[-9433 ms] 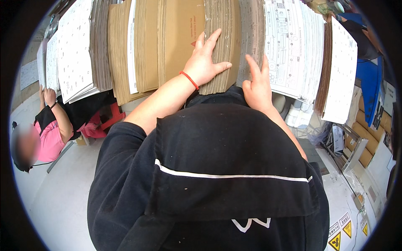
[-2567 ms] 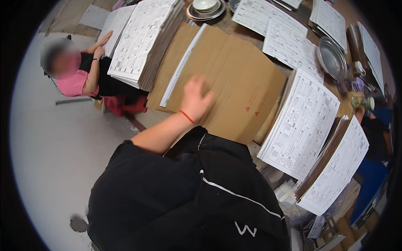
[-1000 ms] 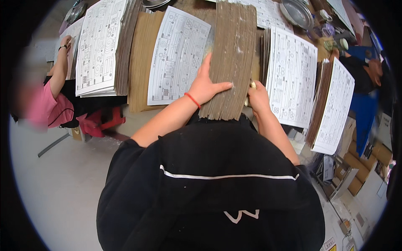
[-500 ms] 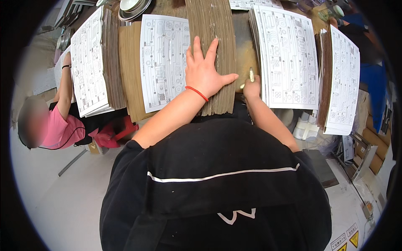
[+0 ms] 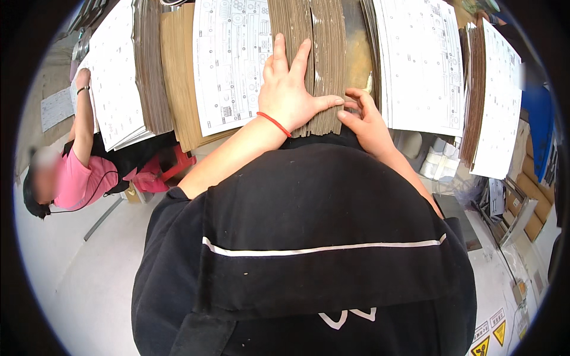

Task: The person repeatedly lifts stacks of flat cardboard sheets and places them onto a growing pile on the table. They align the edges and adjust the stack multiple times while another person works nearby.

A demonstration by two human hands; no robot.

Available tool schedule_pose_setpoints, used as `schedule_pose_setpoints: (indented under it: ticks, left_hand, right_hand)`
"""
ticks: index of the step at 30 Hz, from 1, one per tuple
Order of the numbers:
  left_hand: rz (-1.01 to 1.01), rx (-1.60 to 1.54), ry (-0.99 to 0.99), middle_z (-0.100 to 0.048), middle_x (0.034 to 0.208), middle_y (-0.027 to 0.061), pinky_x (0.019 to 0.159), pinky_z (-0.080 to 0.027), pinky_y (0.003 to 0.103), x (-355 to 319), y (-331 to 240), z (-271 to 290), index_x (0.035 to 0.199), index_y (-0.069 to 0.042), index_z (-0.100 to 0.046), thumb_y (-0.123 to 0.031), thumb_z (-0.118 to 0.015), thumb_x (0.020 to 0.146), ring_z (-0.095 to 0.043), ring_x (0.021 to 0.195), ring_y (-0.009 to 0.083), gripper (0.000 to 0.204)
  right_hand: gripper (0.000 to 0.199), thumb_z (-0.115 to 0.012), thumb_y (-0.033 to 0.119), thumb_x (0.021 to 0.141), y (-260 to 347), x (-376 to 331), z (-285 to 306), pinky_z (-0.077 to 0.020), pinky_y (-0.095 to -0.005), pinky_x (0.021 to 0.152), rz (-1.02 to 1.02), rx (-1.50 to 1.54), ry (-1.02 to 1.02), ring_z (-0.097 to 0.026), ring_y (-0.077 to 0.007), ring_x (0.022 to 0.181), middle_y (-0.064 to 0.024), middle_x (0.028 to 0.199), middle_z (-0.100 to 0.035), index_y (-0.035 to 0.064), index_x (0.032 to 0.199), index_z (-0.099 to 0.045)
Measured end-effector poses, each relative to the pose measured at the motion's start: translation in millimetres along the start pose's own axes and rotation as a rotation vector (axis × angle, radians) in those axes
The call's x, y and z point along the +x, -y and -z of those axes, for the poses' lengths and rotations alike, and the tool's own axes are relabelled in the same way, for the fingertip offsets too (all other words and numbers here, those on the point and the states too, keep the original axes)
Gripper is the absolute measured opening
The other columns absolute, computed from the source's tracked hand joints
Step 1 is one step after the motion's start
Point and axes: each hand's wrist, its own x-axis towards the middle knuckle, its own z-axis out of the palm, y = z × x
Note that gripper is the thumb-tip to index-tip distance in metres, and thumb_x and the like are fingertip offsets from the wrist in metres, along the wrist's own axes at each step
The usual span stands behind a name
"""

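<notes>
My left hand (image 5: 288, 102) lies spread over a thick stack of brown cardboard-like sheets (image 5: 328, 53), whose edges face up. Its thumb reaches across toward the stack's right side. A dark gap splits the stack lengthwise into two bundles. My right hand (image 5: 369, 121) is at the stack's near right edge, fingers bent but apart, with thumb and fingertips at or very near the sheets. Just beyond it, a slim pale tool (image 5: 369, 82) rests on the worn table (image 5: 357, 56); its kind is unclear.
A printed diagram sheet (image 5: 231, 71) tops the pile left of my left hand. More stacks with printed sheets stand at right (image 5: 420, 71) and far right (image 5: 497, 101). A co-worker in a pink top (image 5: 89, 181) reaches to the left stack (image 5: 119, 77).
My right hand has let go of the pale tool and moved to the stack's right edge, fingers opening. A gap now shows in the stack. The left hand stays spread on it.
</notes>
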Motion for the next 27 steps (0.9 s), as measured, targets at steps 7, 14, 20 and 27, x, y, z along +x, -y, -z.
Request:
schedule_pose_setpoints:
  ticks: [7,14,20,27]
  left_hand:
    - [0.033,-0.001,0.016,-0.014,0.164,0.0298,0.113,-0.042,0.053,1,-4,1,0.159,-0.017,-0.033,-0.056,-0.092,0.061,-0.032,0.144,0.0498,0.121]
    - [0.047,-0.036,0.021,-0.012,0.165,0.0291,0.114,-0.041,0.053,2,-3,1,0.159,-0.019,-0.034,-0.054,-0.093,0.06,-0.032,0.144,0.0494,0.12]
    - [0.035,-0.027,0.007,-0.012,0.165,0.0291,0.114,-0.041,0.052,1,-3,0,0.159,-0.018,-0.034,-0.056,-0.092,0.061,-0.033,0.142,0.0493,0.12]
    - [0.017,-0.02,-0.011,-0.013,0.165,0.0295,0.113,-0.041,0.052,0,2,-3,0.158,-0.017,-0.035,-0.059,-0.092,0.06,-0.035,0.141,0.0489,0.121]
  right_hand:
    - [0.074,-0.083,0.03,0.086,-8,1,4,-0.0488,-0.0341,0.099,-0.01,-0.023,-0.008,-0.058,-0.0226,0.121,-0.0177,0.142,-0.055,0.0031,0.145,-0.047]
    - [0.073,-0.083,0.027,0.087,-10,0,5,-0.0477,-0.0352,0.101,0.037,-0.014,-0.04,-0.052,-0.0236,0.132,-0.0141,0.143,-0.054,0.0026,0.145,-0.047]
    - [0.053,-0.064,0.006,0.09,-6,-7,10,-0.0402,-0.0409,0.112,0.556,-0.544,-0.309,-0.045,-0.0367,0.139,-0.0242,0.152,-0.041,0.0063,0.142,-0.052]
    - [0.071,-0.084,0.021,0.08,6,-21,0,-0.0385,-0.0458,0.115,0.372,-0.542,-0.166,-0.041,-0.0422,0.142,-0.031,0.157,-0.031,0.0123,0.143,-0.052]
